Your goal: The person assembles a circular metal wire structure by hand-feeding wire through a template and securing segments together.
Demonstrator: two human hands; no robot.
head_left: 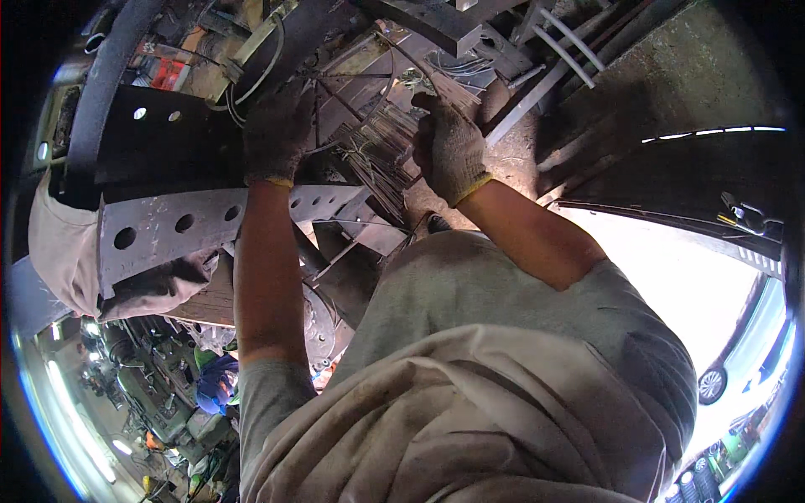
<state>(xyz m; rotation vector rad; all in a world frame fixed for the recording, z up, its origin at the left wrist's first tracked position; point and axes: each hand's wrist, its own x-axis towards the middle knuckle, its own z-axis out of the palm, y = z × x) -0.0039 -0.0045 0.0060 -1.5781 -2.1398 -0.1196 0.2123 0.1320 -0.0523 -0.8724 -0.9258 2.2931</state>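
Observation:
Both of my hands wear knitted work gloves with yellow cuffs. My right hand [451,151] is curled closed at a thin metal rod [408,57] that slants down toward its fingers. My left hand [277,138] is in deep shadow beside a framework of thin rods [345,99]; its fingers are too dark to read. This framework lies between the two hands, with crossing bars and a curved piece. Below it rests a bundle of thin metal sticks [377,151], partly behind my right hand.
A perforated steel beam [168,220] runs under my left forearm, with a beige cloth [63,243] draped over its end. Angle bars [528,105] and thick steel pieces [428,23] crowd the far side. Another person in a blue cap [216,384] is at lower left. A car [742,356] stands at right.

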